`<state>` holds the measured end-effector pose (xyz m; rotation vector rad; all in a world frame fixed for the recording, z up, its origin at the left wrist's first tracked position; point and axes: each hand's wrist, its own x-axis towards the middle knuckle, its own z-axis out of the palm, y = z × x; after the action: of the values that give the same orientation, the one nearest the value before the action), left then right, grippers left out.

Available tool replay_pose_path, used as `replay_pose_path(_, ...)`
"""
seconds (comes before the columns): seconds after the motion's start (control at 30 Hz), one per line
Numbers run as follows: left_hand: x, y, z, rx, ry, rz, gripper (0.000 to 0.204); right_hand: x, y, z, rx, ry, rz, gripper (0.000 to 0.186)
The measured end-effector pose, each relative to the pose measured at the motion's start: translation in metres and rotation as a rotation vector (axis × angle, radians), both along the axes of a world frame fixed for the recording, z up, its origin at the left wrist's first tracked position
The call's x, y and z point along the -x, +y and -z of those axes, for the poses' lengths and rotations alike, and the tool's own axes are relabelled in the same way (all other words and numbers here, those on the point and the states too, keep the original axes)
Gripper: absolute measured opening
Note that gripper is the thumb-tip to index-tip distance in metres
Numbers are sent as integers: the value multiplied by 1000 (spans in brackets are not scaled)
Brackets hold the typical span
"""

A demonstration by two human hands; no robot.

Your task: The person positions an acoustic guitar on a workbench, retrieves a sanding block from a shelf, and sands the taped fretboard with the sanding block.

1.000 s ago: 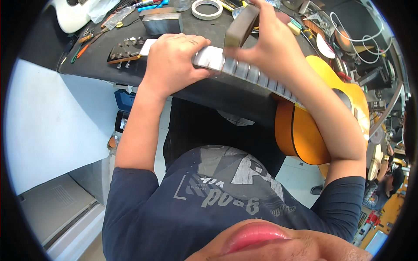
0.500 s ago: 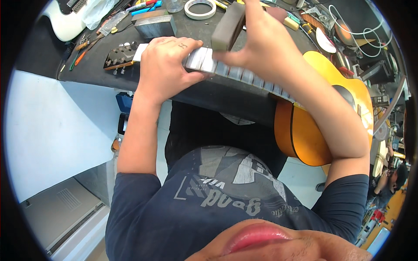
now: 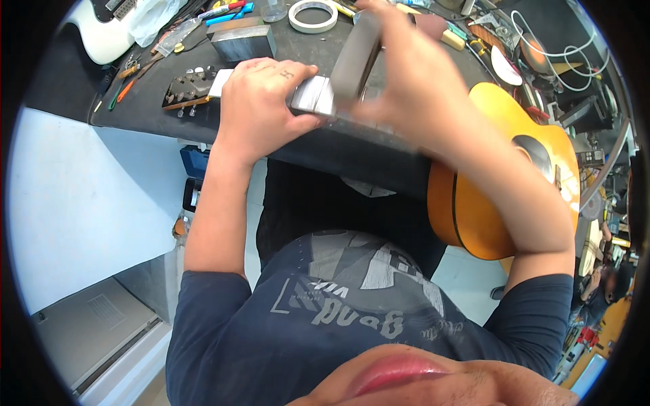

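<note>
An acoustic guitar (image 3: 497, 108) with a yellow-orange body lies along the bench's near edge, its body at right and its headstock (image 3: 186, 89) at left. My left hand (image 3: 257, 101) is wrapped round the neck close to the headstock. Pale, shiny strips (image 3: 313, 95) cover the fingerboard beside its thumb. My right hand (image 3: 416, 78), smeared by motion, grips a grey sanding block (image 3: 355, 57). The block stands tilted over the fingerboard just right of my left hand, its lower end at the strips. Much of the neck is hidden behind my right hand and forearm.
A roll of tape (image 3: 313, 15) and a dark rectangular block (image 3: 244, 43) sit behind the neck. Screwdrivers (image 3: 126, 91) lie at left, near a white guitar body (image 3: 98, 37). Tools and a white cable (image 3: 567, 51) clutter the right. Another person (image 3: 602, 287) is at far right.
My right hand has brought the sanding block slightly nearer to me, lower across the fingerboard. My left hand keeps its hold on the neck, with hardly any shift.
</note>
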<state>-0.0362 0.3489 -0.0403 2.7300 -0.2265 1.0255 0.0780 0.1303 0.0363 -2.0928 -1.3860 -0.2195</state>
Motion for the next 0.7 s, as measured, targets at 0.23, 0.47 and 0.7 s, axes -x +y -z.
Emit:
replay_pose_path(0.23, 1, -2, -5, 23, 9, 18, 53, 17, 1, -25, 70, 154, 1, 95)
replay_pose_path(0.47, 2, -6, -9, 11, 29, 8, 50, -2, -1, 5, -23, -32, 30, 100)
replay_pose_path(0.7, 3, -5, -10, 4, 23, 9, 47, -6, 5, -1, 120, 158, 107, 106)
